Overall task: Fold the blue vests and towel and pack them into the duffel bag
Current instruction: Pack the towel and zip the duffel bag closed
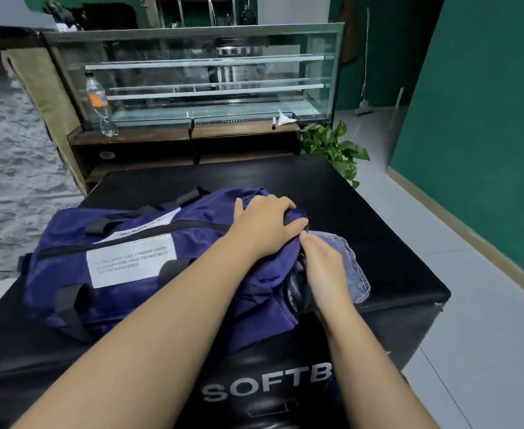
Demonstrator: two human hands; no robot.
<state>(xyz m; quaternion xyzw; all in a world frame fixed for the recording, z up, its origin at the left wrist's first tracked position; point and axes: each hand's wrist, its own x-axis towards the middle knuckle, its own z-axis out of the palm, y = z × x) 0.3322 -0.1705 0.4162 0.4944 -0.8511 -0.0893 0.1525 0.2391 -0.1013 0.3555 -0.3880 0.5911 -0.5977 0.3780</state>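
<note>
A dark blue duffel bag (pixel 149 261) with a white label and black straps lies on its side on a black padded box (pixel 362 212). My left hand (pixel 264 224) grips the bag's fabric at its right end, fingers curled over the edge. Just below it, my right hand (pixel 325 267) is at the bag's end opening, its fingertips tucked toward the dark inside. A lighter blue folded cloth (pixel 352 267) lies against the bag's right end, partly under my right hand. I cannot tell whether the right hand grips anything.
A glass display case (pixel 199 75) on a wooden shelf stands behind the box, with a plastic bottle (pixel 100 103) at its left. A green plant (pixel 335 147) sits by the box's far right corner. Grey floor and a green wall run along the right.
</note>
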